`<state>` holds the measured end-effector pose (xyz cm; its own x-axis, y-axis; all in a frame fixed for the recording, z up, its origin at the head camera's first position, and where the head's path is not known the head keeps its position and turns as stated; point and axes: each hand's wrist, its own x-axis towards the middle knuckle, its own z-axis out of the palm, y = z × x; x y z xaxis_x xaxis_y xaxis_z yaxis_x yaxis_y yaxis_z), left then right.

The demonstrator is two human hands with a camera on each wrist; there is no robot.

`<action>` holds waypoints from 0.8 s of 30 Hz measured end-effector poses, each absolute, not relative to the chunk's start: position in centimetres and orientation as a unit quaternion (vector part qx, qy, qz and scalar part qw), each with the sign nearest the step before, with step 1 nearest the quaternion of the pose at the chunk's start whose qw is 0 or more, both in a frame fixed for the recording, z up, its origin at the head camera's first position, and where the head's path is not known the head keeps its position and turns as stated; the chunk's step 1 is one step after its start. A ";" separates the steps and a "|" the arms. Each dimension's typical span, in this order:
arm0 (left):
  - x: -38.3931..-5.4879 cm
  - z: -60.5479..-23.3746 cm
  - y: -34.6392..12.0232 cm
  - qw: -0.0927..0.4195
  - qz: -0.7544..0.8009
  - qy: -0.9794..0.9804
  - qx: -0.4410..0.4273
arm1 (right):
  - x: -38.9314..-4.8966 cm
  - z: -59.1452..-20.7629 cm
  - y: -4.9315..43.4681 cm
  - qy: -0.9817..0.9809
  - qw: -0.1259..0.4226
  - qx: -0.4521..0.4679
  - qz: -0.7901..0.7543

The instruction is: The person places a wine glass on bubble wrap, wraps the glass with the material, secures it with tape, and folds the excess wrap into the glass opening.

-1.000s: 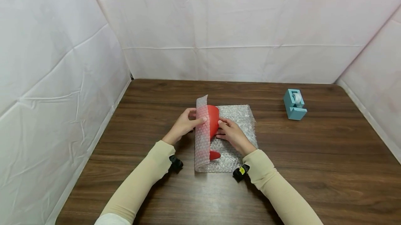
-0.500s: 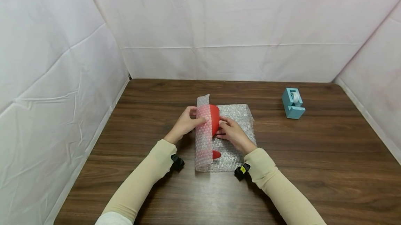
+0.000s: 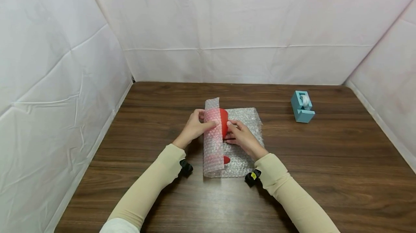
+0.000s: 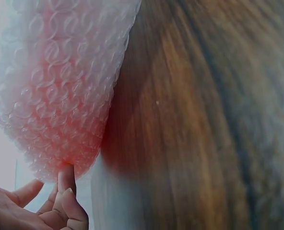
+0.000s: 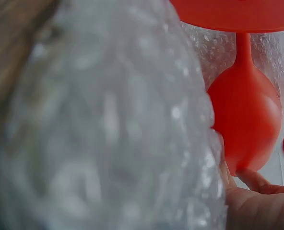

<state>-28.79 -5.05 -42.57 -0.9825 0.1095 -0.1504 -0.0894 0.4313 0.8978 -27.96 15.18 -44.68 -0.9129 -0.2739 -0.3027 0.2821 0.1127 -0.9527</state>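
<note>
A red wine glass (image 3: 224, 122) lies on its side on a sheet of bubble wrap (image 3: 212, 150), its foot (image 5: 238, 13) toward the person. The sheet's left part is folded up over the glass, so red shows through it. My left hand (image 3: 195, 127) grips this fold at the bowl, thumb on top and fingers at the left side; the left wrist view shows its fingertips against the bubbles. On the other side, my right hand (image 3: 243, 138) holds the bowl's uncovered side with thumb and fingers. Much of the bowl and stem is hidden under the fold.
A light blue tape dispenser (image 3: 303, 106) with a roll of clear tape stands at the back right of the brown wooden table (image 3: 341, 146). White cloth walls (image 3: 240, 27) rise behind the table and on both sides.
The bubble wrap's folded edge has moved slightly to the right, covering more of the wine glass's bowl and foot. Both hands have shifted only a little rightward.
</note>
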 end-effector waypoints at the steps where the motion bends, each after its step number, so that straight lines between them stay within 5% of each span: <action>1: -28.8 -42.6 -5.0 0.093 0.532 0.842 0.004 | -28.0 -44.6 15.2 0.718 0.211 0.002 -0.663; 24: -28.9 -42.2 -4.3 0.094 0.510 0.855 0.014 | -28.3 -44.7 14.9 0.733 0.223 -0.005 -0.643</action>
